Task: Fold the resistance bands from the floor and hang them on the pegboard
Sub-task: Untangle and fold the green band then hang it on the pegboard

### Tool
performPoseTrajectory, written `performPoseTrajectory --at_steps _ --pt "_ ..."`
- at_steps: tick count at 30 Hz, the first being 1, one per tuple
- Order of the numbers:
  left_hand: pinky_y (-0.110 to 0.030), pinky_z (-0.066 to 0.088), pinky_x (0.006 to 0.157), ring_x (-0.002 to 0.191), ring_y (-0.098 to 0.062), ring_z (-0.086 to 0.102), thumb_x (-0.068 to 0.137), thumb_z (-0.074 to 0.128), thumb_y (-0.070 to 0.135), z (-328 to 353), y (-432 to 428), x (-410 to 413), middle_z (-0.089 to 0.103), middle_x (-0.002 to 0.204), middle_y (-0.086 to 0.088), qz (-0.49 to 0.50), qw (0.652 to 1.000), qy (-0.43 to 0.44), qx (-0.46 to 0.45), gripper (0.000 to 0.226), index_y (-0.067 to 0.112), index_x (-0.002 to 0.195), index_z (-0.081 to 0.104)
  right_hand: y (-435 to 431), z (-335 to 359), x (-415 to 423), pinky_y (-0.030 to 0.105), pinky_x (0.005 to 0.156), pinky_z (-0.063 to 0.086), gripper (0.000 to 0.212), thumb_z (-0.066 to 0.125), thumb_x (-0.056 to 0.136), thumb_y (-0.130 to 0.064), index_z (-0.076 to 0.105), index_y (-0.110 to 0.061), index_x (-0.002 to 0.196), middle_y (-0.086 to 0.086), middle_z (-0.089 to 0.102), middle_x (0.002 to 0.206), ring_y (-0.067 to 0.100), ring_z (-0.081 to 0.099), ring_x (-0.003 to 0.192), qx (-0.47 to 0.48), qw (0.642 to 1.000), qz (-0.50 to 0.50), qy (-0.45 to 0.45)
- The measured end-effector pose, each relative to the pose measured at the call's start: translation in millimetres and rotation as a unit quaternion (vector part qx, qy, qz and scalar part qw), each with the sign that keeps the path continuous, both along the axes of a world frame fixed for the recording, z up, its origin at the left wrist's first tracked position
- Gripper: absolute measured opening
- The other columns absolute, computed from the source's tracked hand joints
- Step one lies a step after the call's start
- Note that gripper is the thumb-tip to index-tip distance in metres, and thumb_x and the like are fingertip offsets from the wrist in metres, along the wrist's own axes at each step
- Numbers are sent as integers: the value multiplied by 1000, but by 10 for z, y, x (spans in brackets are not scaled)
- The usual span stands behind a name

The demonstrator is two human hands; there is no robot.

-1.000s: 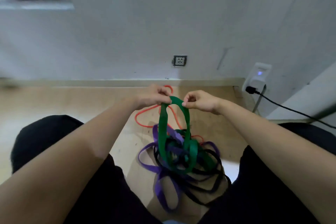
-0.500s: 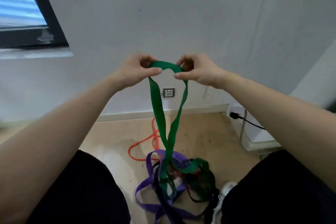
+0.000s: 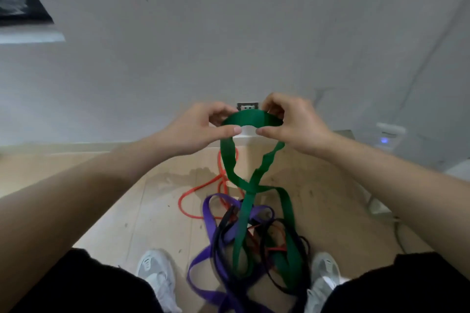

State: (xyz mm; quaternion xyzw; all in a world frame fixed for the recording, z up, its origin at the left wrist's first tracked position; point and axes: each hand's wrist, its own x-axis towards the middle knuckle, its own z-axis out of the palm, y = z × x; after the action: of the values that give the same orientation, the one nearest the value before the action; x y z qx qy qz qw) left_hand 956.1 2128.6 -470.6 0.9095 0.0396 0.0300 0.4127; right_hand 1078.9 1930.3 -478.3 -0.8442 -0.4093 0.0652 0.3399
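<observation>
The grey wall fills the upper half of the view, behind the green band. The pale wooden floor spreads out below the green band. Black shorts cover both legs at the bottom edge, one leg on each side of the band's lower end.

The green band hangs as a long loop. Its top arc is lifted in front of the wall, its two sides cross once lower down, and its bottom end lies on the floor. The strand on its right side looks crumpled near the top.

The lower part of the green band is tangled with three others on the floor. A purple band sits to its left and under it. A thin black band is wound around its lower end, and an orange band lies behind it and to its left.

The left hand pinches the left end of the green band's top arc between thumb and curled fingers. The right hand pinches the right end the same way. The two thumb tips almost meet under the arc.

A pale left shoe and right shoe stand on either side of the green band's lower end. A dark window frame sits far up to its left. A white device with a blue light is at the wall to its right. A wall socket shows just above its top arc.
</observation>
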Motion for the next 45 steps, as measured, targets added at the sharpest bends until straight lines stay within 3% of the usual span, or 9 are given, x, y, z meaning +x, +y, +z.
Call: performPoseTrajectory --at_steps 8,14,17,21,24,31,35,40,45 --pt "-26 57 79 92 -14 66 82 80 29 -221 115 -304 72 99 1 35 998 44 -35 36 23 116 68 130 -122 40 4 71 45 31 81 84 -17 70 -11 113 -1 72 104 3 64 89 -38 987 116 105" --pt "-40 59 81 83 -23 68 87 75 35 149 163 -456 69 92 -3 128 990 -54 -25 26 30 112 67 279 279 -141 10 84 49 29 70 95 -16 69 -8 123 0 73 106 -2 66 93 52 987 112 102" --pt "-38 61 82 89 -20 71 94 68 25 310 161 -461 69 90 3 124 988 -28 -86 13 26 106 73 301 361 -225 13 81 53 28 68 96 -18 68 -7 122 8 74 105 -2 68 86 74 988 83 112" --pt "-36 63 76 87 -17 66 96 64 23 439 179 -511 68 85 -2 119 978 45 -166 18 11 100 76 330 358 -315 33 98 55 24 58 102 -18 68 -6 120 10 74 108 23 70 104 73 984 70 147" --pt "-29 58 66 87 -14 67 97 60 25 475 166 -581 71 85 -3 60 980 90 -165 23 8 101 75 309 368 -313 34 88 48 23 50 106 -21 71 -10 106 6 68 96 24 61 88 42 982 96 159" --pt "-35 50 92 96 -19 65 98 54 19 493 154 -555 72 91 -4 33 967 67 -242 19 10 97 70 240 410 -278 36 91 43 29 47 107 -32 72 -24 93 -1 67 90 18 56 91 35 968 117 220" --pt "-30 50 87 88 -15 69 98 56 19 500 111 -465 71 87 -5 45 946 52 -317 15 9 100 67 240 405 -262 34 94 45 31 46 106 -39 73 -22 107 15 71 117 25 64 109 48 963 86 250" --pt "-39 55 92 84 -14 69 73 82 16 524 13 -388 72 84 1 84 960 1 -267 29 12 96 66 274 318 -259 36 99 45 34 51 102 -35 67 -17 126 0 72 117 20 62 117 77 937 100 325" --pt "-39 59 86 88 -18 67 86 76 14 565 2 -377 70 94 -8 140 947 -74 -278 14 11 96 66 367 213 -411 39 108 44 57 67 78 -27 57 -25 135 -4 66 130 15 58 125 93 927 115 345"
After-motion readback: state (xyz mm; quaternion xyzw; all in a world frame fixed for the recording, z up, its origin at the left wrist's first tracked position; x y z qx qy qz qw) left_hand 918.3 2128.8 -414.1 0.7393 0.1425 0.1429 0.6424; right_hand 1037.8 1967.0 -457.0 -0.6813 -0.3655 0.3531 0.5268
